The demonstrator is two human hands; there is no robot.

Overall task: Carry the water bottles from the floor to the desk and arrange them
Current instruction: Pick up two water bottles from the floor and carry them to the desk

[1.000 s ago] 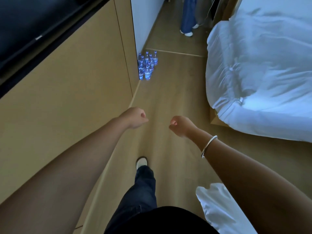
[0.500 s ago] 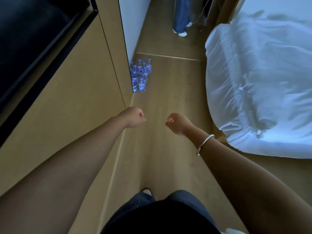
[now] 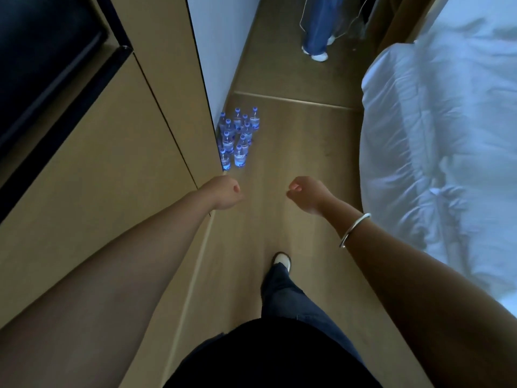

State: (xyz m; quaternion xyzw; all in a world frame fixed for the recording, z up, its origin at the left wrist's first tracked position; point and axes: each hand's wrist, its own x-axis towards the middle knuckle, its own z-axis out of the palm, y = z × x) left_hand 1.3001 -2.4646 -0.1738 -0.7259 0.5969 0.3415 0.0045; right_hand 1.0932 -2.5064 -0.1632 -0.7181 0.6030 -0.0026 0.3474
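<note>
Several clear water bottles (image 3: 237, 138) with blue caps and blue labels stand upright in a tight cluster on the wooden floor, against the corner of the wall. My left hand (image 3: 223, 193) and my right hand (image 3: 306, 194) are held out in front of me, both with fingers curled and holding nothing. They hover above the floor a short way before the nearest bottles. A silver bangle sits on my right wrist. The desk is not in view.
A wooden cabinet front (image 3: 112, 177) with a dark panel (image 3: 42, 65) runs along the left. A bed with white bedding (image 3: 447, 135) fills the right. Between them is a narrow wooden floor aisle (image 3: 293, 130). Another person's legs (image 3: 319, 29) stand at the far end. My foot (image 3: 282, 260) steps forward.
I have walked forward along the aisle, so the bottles are nearer and lower in view. Both hands stay curled and hold nothing.
</note>
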